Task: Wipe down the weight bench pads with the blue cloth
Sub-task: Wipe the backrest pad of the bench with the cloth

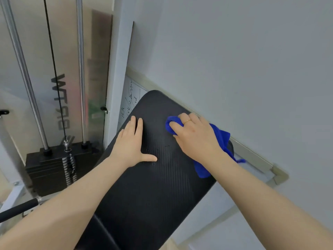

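Black bench pad (153, 186): left hand (132, 143) flat; right hand (193, 135) grips blue cloth (219, 139) near wall-side edge.

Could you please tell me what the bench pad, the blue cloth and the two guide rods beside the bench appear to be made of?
Bench pad: likely vinyl or synthetic leather, matte black with fine ribbed texture. Blue cloth: probably microfiber, soft, fuzzy and bunched under the right hand. Guide rods: polished metal, probably chromed steel, judging by their bright reflections.

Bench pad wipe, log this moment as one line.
left hand flat on bench pad | right hand grips blue cloth on pad | wiping in progress
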